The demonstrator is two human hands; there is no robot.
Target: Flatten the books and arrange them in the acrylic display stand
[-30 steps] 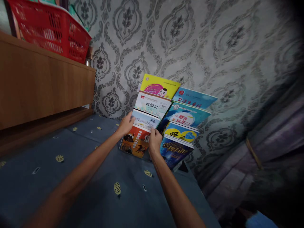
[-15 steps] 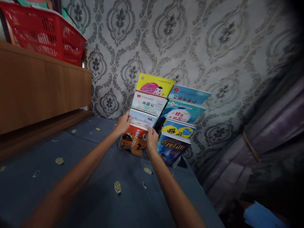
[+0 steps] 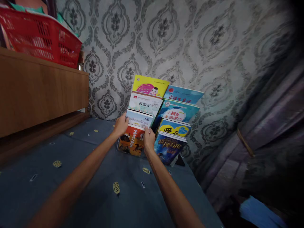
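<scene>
Two columns of books stand tiered in a rack against the wall. My left hand grips the left edge of a light blue book, with its fingers behind the cover. On the opposite edge, my right hand is closed, thumb on the front. An orange book stands in front of the light blue one, its right side partly covered by my right hand. Behind are a white book and a yellow book. The right column has a dark blue book in front.
The rack sits on a dark blue patterned cloth. At left, a red basket rests on a wooden cabinet. Behind rises patterned wallpaper. A tied curtain hangs at right, with a light blue item low beside it.
The whole scene has shifted slightly left in view as the camera turned. Both hands keep their hold on the light blue book, with no clear movement relative to the rack.
</scene>
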